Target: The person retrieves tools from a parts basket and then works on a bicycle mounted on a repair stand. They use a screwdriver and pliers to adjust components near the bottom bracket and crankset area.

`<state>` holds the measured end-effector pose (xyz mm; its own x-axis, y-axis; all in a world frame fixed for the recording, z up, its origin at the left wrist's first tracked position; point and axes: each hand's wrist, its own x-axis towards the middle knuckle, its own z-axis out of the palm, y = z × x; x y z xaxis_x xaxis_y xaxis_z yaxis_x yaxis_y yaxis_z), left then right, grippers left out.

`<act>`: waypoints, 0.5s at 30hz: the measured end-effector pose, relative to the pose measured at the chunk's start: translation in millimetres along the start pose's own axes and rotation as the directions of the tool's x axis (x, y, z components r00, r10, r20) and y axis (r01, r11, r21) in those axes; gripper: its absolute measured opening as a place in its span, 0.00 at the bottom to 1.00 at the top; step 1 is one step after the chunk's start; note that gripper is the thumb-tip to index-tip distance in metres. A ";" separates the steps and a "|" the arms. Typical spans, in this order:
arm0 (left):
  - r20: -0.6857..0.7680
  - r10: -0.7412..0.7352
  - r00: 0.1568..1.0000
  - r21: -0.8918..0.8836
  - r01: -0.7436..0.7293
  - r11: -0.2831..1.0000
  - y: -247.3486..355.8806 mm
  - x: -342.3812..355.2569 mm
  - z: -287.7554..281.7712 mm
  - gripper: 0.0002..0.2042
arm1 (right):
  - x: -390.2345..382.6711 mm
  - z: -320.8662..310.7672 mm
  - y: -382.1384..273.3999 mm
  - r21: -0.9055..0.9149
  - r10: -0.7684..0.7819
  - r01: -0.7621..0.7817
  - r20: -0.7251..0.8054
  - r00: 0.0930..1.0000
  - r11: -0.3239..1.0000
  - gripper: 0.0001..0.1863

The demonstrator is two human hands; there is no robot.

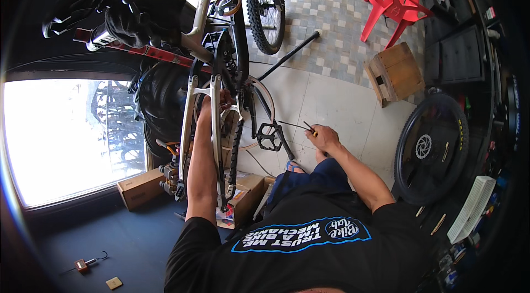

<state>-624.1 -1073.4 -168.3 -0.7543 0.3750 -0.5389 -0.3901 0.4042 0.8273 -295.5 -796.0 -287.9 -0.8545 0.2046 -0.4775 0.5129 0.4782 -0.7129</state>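
A mountain bike frame (216,127) with pale rear stays hangs in a work stand to my left. My left arm reaches between the stays. My left hand (223,100) is by the linkage and crank area, its fingers curled and partly hidden by the frame; what they grip does not show. To the right of the black pedal (270,137), my right hand (324,139) is closed around a thin tool with a yellow-and-black handle (313,132). Its slender dark shafts point left toward the crank, apart from the bike.
A front wheel (265,11) and a stand leg (290,54) lie ahead. To the right are a red plastic chair (393,3), a wooden box (395,74) and a loose wheel (430,149). Cardboard boxes (138,189) and a hanging scale (83,265) are at lower left.
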 end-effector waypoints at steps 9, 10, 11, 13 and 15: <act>0.093 0.003 0.996 0.188 -0.020 0.982 -7.9 1.1 20.2 0.16 | 74.2 15.1 46.4 -0.089 -0.016 0.014 -0.028 0.999 0.996 0.19; 0.092 -0.018 0.996 0.138 0.006 0.990 -1.7 0.2 26.6 0.16 | 82.8 17.8 49.7 -0.073 -0.015 0.011 -0.055 0.998 0.997 0.19; 0.111 -0.034 0.993 0.080 0.026 0.996 -2.5 0.2 24.1 0.14 | 91.2 20.4 51.1 -0.054 -0.037 0.032 -0.091 0.995 0.998 0.18; 0.095 -0.038 0.995 0.063 0.032 0.997 -5.3 1.1 20.7 0.13 | 108.3 26.1 53.4 -0.003 -0.057 0.058 -0.183 0.981 0.998 0.17; 0.107 -0.026 0.994 0.075 0.018 0.997 -5.1 9.2 20.3 0.11 | 129.1 32.2 61.1 0.025 -0.072 0.081 -0.244 0.967 0.996 0.15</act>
<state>-618.4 -1055.1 -180.7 -0.6828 0.4517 -0.5742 -0.3628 0.4725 0.8032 -371.8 -767.9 -409.7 -0.8835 0.3716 -0.2851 0.4442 0.4715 -0.7618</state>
